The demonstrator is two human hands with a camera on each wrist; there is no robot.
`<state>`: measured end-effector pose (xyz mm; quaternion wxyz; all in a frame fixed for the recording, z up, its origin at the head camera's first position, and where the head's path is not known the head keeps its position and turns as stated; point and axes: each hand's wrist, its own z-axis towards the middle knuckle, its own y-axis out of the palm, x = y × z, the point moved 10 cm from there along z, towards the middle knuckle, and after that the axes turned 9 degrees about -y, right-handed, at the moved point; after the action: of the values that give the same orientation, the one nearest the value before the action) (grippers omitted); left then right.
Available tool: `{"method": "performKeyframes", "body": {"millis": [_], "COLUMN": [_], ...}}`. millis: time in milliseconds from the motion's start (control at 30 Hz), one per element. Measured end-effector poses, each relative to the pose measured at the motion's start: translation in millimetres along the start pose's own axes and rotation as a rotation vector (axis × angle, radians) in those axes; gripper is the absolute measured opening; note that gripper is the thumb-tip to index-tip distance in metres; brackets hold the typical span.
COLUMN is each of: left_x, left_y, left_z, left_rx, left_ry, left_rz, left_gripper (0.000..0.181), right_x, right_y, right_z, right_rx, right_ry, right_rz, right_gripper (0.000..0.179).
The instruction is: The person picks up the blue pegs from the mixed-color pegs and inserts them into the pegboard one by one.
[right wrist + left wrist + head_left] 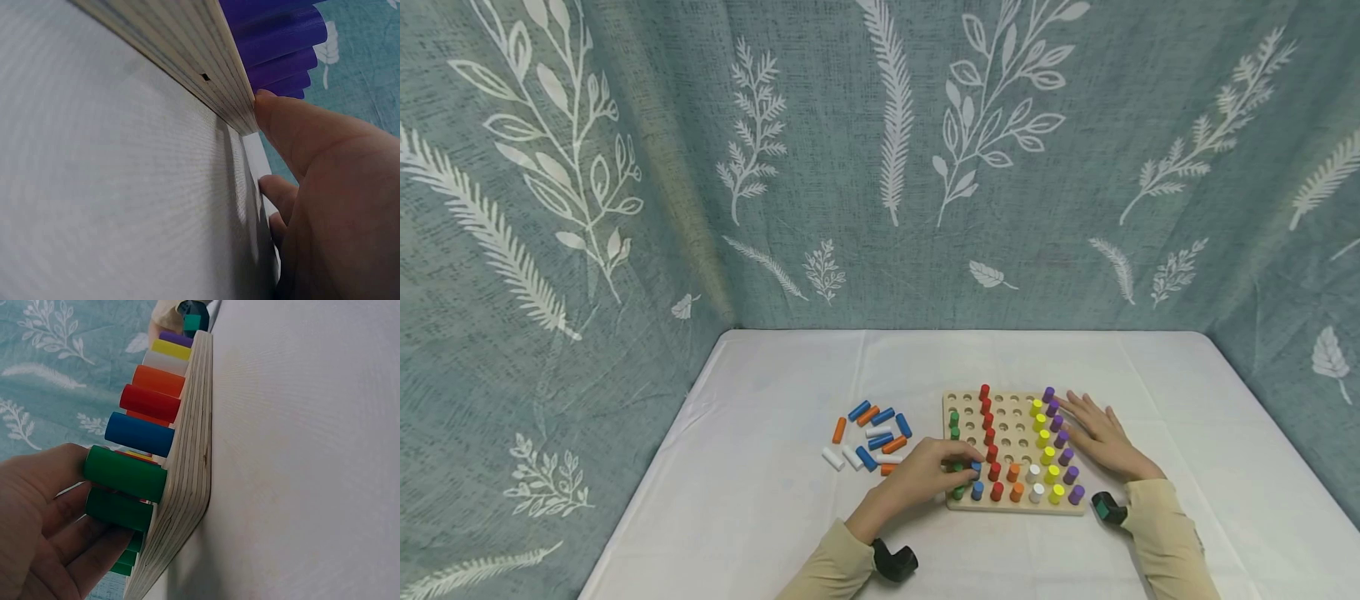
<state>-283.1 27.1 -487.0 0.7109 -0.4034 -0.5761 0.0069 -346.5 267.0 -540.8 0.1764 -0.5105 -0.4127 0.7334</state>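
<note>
My left hand [928,471] reaches over the left side of the wooden pegboard [1015,510], with thumb and fingertips pinching a blue peg [976,468] in the second row from the front. Another blue peg [977,491] stands in front of it. In the left wrist view, green pegs [125,474] cover part of the fingers, and the pinched peg is hidden. My right hand [1105,442] lies with fingers spread along the board's right edge, beside the purple pegs [1067,457]. The right wrist view shows a fingertip [265,103] against the board's side.
Loose blue, orange and white pegs lie in a group left of the board, among them an orange peg [839,430] and a white peg [832,458]. Red pegs [989,437] form a full column; yellow pegs [1044,438] stand near the purple ones. A patterned curtain [865,275] surrounds the table.
</note>
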Motion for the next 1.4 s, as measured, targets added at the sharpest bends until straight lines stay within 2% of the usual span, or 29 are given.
{"method": "performKeyframes", "body": {"millis": [167,367,567,867,1133,1400], "left_x": [1.1,4.7,5.3,5.1,-3.3,-13.6], "left_y": [0.0,-2.7,-9.1,-21.2,-36.4,-47.6], "left_z": [-0.1,-0.3,-2.1,-7.2,-11.6,-18.7], "left_rx": [-0.006,0.005,0.033,0.057,0.13,0.154], "left_ry": [-0.004,0.023,0.052,0.048,0.034,0.02], "left_rz": [-0.003,-0.021,-0.04,-0.073,-0.02,0.015], "left_gripper": [0.021,0.02,0.021,0.025,0.023,0.022], "right_x": [-0.4,-1.0,-3.2,-2.7,-2.1,-3.0], "right_y": [-0.7,-2.6,-3.2,-3.1,-2.9,-2.3], "right_z": [-0.2,0.1,-0.2,0.1,0.2,-0.7], "right_rx": [0.002,0.011,0.012,0.016,0.031,0.033], "right_ry": [-0.003,-0.01,-0.007,-0.008,-0.028,-0.03], "right_rz": [-0.005,-0.008,-0.015,-0.011,-0.008,-0.009], "right_gripper": [0.057,0.056,0.055,0.055,0.055,0.054]}}
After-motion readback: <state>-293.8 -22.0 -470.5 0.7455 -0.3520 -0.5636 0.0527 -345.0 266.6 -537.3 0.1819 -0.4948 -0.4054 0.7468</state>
